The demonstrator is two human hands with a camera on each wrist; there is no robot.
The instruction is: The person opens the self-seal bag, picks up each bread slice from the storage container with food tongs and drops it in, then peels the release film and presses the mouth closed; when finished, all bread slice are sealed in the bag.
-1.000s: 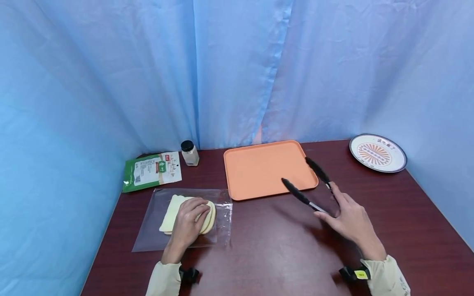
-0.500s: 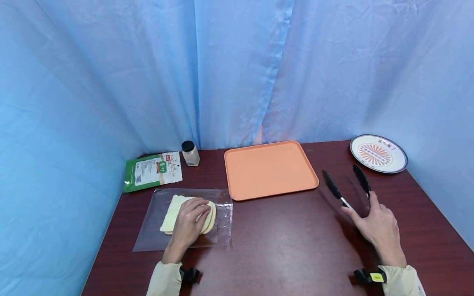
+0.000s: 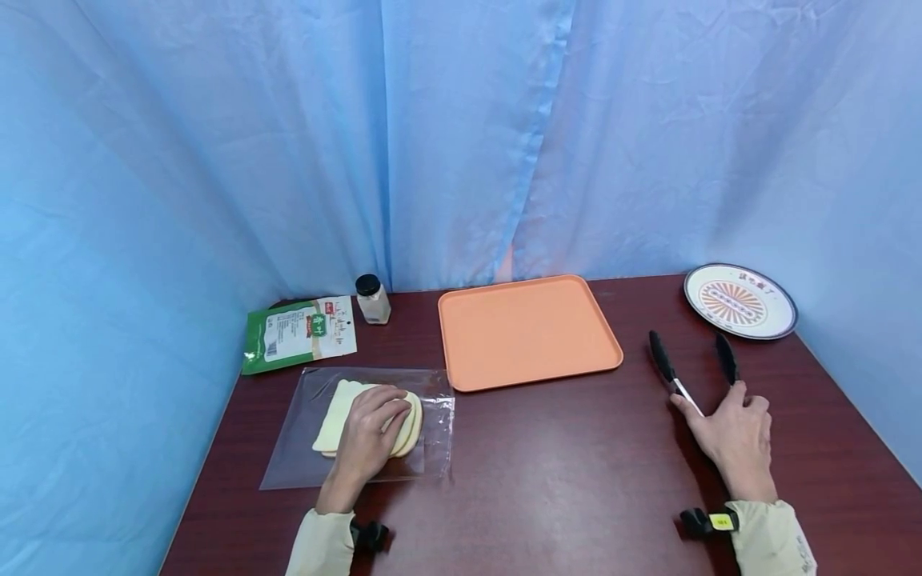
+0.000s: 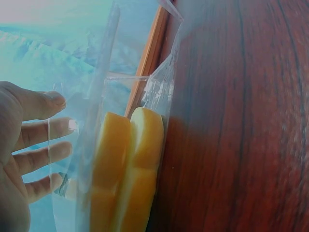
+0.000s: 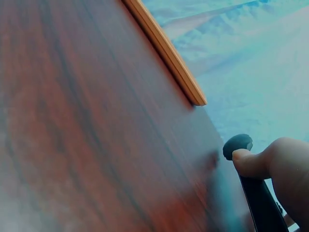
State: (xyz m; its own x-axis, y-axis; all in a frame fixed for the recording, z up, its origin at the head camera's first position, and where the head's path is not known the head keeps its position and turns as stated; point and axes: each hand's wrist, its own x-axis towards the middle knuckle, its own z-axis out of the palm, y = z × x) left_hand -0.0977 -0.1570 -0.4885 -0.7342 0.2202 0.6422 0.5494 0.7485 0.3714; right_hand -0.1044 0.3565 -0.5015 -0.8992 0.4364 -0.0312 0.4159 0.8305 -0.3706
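My right hand holds a pair of tongs with black tips and metal arms, their arms spread apart, right of the tray. In the right wrist view the thumb presses on a black arm of the tongs. On the left, slices of bread lie stacked in a clear plastic bag. Over the bread is my left hand, its fingers loosely bent. The left wrist view shows these fingers spread beside the bag's film and the yellow-looking bread slices; whether they touch the bag I cannot tell.
An orange tray lies at the back middle of the dark wooden table. A patterned plate sits at the back right. Back left are a black-capped jar and a green-and-white packet. Blue curtains enclose the table.
My right hand has moved right with the tongs, from over the tray's right edge to the table beside it. It shifted only slightly in the last half second. The left hand stayed put.
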